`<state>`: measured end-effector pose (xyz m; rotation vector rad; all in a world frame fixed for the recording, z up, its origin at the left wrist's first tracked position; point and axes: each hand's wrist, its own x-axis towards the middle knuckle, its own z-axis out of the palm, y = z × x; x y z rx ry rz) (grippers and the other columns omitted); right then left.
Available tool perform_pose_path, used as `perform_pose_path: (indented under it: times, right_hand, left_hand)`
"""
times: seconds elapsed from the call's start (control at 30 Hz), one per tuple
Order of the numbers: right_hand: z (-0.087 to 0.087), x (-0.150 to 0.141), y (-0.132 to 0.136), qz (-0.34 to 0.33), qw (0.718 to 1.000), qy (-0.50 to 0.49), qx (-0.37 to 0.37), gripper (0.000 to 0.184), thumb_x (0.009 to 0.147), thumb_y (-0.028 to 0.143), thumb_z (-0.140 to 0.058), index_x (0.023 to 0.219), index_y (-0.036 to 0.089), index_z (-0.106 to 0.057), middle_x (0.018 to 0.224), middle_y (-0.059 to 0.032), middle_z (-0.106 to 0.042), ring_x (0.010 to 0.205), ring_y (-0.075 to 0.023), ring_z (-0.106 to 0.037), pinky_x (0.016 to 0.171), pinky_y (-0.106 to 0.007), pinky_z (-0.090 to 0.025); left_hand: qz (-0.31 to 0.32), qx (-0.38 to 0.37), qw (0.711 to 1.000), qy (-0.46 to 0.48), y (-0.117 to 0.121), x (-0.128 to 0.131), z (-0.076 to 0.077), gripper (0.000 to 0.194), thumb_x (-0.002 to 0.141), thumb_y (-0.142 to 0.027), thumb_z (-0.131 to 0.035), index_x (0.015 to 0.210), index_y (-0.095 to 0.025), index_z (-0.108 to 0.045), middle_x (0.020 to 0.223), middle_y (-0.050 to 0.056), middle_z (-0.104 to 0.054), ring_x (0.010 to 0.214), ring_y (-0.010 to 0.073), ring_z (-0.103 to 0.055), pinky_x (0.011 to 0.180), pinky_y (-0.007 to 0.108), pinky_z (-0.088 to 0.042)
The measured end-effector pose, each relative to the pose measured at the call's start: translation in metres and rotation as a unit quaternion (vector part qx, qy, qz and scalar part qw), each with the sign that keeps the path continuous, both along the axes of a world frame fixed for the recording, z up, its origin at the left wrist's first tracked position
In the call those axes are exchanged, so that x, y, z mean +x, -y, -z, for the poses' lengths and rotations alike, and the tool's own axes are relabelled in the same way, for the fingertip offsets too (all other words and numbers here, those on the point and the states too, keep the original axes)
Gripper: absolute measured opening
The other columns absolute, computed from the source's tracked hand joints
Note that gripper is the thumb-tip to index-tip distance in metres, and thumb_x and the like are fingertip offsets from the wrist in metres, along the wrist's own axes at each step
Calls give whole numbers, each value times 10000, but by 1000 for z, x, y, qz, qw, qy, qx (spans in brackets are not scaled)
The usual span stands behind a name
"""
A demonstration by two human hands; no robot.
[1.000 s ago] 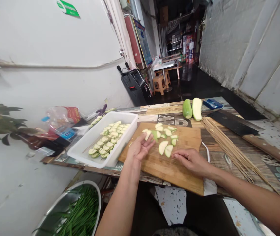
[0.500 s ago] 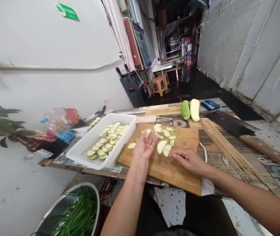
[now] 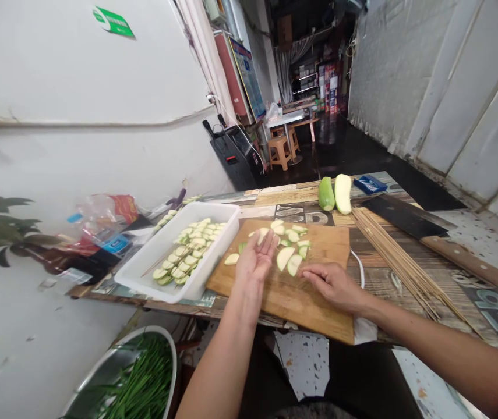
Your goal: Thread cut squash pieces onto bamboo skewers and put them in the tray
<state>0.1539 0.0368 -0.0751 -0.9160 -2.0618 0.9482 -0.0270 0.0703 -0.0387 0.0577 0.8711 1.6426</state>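
My left hand lies open and palm up on the wooden cutting board, fingers stretched toward the pale green squash slices. One loose slice rests just left of it. My right hand rests on the board below the slices, its fingers curled together, with nothing I can make out in them. A white tray with skewered squash slices stands to the left of the board.
Two squash halves lie at the table's far edge. A pile of bamboo skewers and a cleaver lie to the right. A metal bowl of green chives sits below left. Bags and bottles crowd the table's left end.
My left hand has turned palm up and opened flat on the board. One slice now lies apart at the board's left. My right hand has barely moved.
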Motion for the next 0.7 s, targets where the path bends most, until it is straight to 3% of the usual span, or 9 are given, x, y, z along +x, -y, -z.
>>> perform_pose_path:
  times: [0.4, 0.7]
  right_hand:
    - [-1, 0, 1, 6, 1000, -6, -7, 259, 839, 266, -426, 823, 184, -672, 702, -23, -656, 705, -169, -583, 642, -253, -437]
    - [0, -1, 1, 23, 1000, -11, -3, 265, 841, 262, -419, 803, 180, -668, 719, -16, -658, 680, -155, -583, 628, -238, -429]
  left_hand:
    - [7, -9, 1000, -19, 1, 5, -1, 32, 797, -90, -520, 798, -122, -526, 798, 90, -646, 820, 191, -651, 731, 344, -545]
    - [16, -10, 999, -38, 6, 19, 4, 57, 794, -69, -512, 776, -113, -544, 738, 85, -661, 702, 163, -660, 731, 328, -536]
